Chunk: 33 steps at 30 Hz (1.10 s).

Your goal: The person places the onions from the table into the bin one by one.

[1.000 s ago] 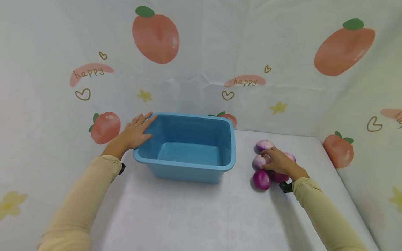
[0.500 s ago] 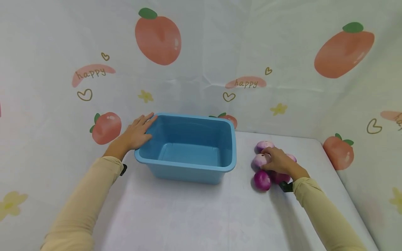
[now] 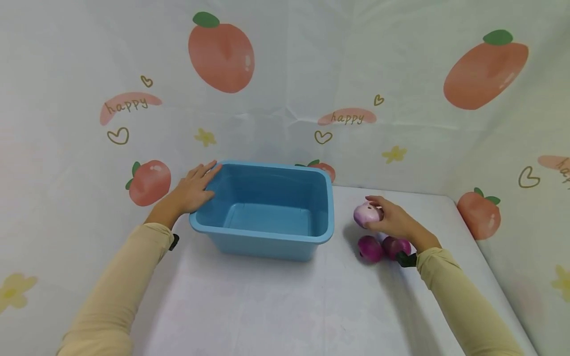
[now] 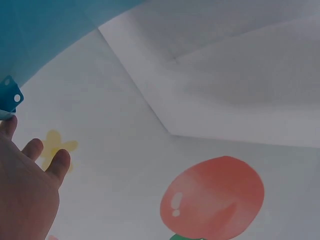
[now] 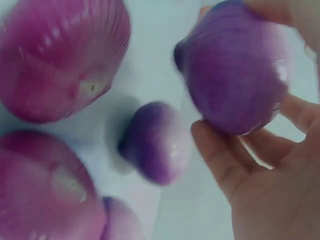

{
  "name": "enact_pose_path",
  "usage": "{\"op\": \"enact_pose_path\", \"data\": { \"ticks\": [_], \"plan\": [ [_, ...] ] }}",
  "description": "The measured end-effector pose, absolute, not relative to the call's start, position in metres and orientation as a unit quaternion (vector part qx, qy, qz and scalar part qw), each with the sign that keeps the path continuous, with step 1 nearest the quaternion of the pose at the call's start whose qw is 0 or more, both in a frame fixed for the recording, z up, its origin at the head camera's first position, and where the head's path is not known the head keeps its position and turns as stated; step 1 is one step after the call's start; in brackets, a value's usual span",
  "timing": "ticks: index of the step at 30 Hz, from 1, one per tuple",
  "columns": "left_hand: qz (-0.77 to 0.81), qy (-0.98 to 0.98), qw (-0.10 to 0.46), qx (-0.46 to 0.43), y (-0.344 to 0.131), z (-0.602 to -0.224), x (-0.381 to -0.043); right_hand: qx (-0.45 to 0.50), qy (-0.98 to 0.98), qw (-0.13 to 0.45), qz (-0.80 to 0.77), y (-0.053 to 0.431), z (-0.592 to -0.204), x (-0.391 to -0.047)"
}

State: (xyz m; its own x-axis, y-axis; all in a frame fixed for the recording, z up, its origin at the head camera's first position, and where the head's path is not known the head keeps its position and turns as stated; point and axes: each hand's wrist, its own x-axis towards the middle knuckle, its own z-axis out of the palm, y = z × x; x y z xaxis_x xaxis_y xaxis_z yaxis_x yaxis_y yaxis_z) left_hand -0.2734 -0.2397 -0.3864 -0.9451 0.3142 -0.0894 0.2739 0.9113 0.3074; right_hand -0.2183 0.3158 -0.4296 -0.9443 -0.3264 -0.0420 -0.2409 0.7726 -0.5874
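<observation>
My right hand (image 3: 394, 217) holds a pale purple onion (image 3: 367, 215) above the table, fingers on one side and thumb on the other. The right wrist view shows the held onion (image 5: 237, 70) large, its dark tip facing left. Two magenta onions (image 3: 370, 248) lie just in front of that hand. Two paler onions, one of them a purple and white onion (image 5: 157, 142), lie below it in the right wrist view; in the head view the hand covers them. My left hand (image 3: 191, 192) rests with spread fingers on the left rim of a blue plastic tub (image 3: 267, 235).
The tub stands on a white-covered table (image 3: 267, 306), left of the onions. Behind and to the right rises a white cloth backdrop (image 3: 285, 64) printed with red fruit, flowers and hearts. A dark wrist strap (image 3: 406, 259) sits beside the magenta onions in the head view.
My right hand has lifted the pale onion off the table, up and slightly left. A front magenta onion has tipped over and shifted slightly. The left hand stays on the tub.
</observation>
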Motion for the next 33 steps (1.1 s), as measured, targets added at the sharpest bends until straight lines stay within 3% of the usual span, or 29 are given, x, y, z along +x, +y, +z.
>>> {"op": "enact_pose_path", "data": {
  "ticks": [10, 33],
  "plan": [
    [0.155, 0.974, 0.062, 0.15, -0.244, -0.388, -0.271, -0.195, 0.916, 0.029, -0.349, 0.28, -0.391, -0.222],
    [0.166, 0.973, 0.061, 0.151, -0.239, -0.386, -0.269, -0.252, 0.865, 0.029, -0.432, 0.197, -0.339, -0.245]
  ]
}}
